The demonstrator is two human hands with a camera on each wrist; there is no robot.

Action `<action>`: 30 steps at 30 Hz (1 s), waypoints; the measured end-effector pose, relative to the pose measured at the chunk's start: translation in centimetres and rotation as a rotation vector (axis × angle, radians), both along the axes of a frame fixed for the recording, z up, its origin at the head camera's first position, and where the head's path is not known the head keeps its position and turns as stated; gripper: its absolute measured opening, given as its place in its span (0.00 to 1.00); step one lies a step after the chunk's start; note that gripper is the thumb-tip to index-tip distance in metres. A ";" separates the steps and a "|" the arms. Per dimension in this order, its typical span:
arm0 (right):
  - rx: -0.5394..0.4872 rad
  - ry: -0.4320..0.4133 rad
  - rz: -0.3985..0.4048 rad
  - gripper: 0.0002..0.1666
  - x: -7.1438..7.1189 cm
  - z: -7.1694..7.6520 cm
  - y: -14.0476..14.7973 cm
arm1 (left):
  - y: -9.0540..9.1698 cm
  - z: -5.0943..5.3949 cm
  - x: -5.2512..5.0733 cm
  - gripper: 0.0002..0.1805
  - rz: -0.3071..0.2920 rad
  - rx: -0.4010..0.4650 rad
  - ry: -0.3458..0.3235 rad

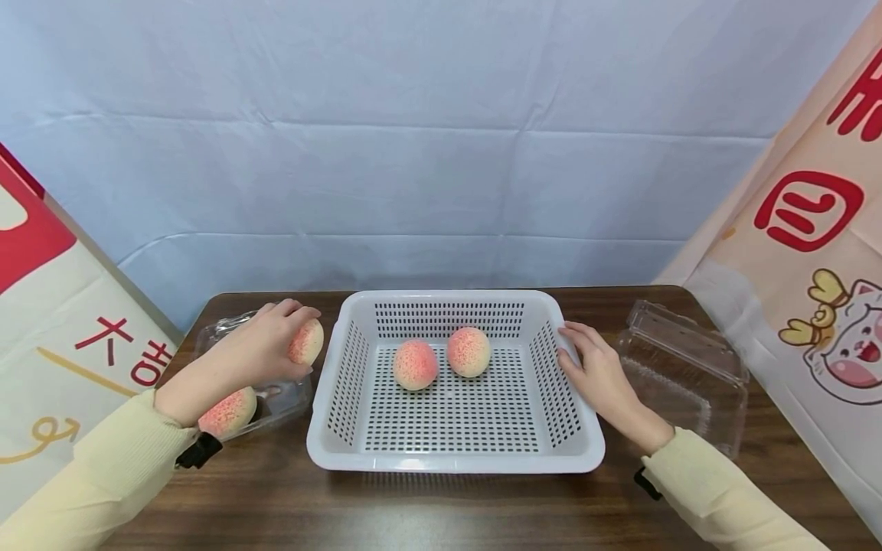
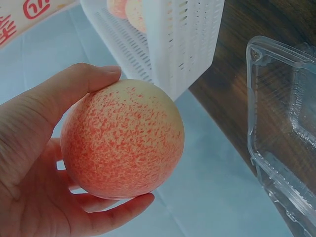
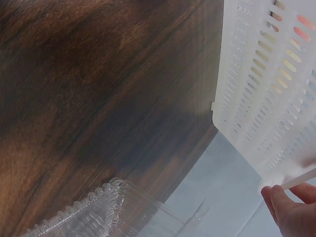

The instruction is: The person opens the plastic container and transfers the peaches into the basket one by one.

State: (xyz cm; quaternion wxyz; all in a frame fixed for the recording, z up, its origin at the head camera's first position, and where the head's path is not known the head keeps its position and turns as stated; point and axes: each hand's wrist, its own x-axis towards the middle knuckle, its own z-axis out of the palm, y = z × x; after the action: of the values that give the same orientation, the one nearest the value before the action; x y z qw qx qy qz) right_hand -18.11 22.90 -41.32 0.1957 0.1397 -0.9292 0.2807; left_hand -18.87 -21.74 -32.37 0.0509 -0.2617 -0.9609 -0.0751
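Observation:
My left hand [image 1: 258, 348] grips a peach [image 2: 126, 140] above the clear plastic box at the left, near the basket's left rim. The peach is cream with red speckles, with thumb and fingers curled around it. A white perforated plastic basket [image 1: 455, 462] stands in the middle of the table. Inside it lie two more peaches, one left [image 1: 416, 365] and one right [image 1: 468, 352]. At the basket's right rim, my right hand [image 1: 599, 375] pinches the edge between thumb and fingers. Another peach [image 1: 229, 413] sits in the left box, partly hidden by my left forearm.
The clear plastic box [image 1: 292, 404] at the left lies open beside the basket. To the right of the basket is another clear plastic container [image 1: 689, 386]. A pale cloth [image 1: 441, 184] hangs behind the dark wooden table [image 1: 406, 513], and printed banners flank both sides.

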 end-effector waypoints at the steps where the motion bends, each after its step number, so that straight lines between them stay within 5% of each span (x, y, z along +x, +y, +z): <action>1: -0.001 0.001 0.000 0.22 0.0 0.0 0.0 | 0.0 0.0 0.0 0.37 -0.002 -0.001 0.002; 30: -0.004 0.000 0.003 0.22 0.0 -0.1 0.1 | 2.0 1.1 -0.4 0.38 -0.004 0.003 -0.017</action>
State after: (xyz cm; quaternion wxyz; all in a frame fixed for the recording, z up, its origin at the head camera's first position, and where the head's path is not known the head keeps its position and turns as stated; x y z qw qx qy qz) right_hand -18.10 22.98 -41.39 0.1954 0.1406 -0.9285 0.2828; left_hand -19.22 -19.71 -31.27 0.0428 -0.2630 -0.9606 -0.0789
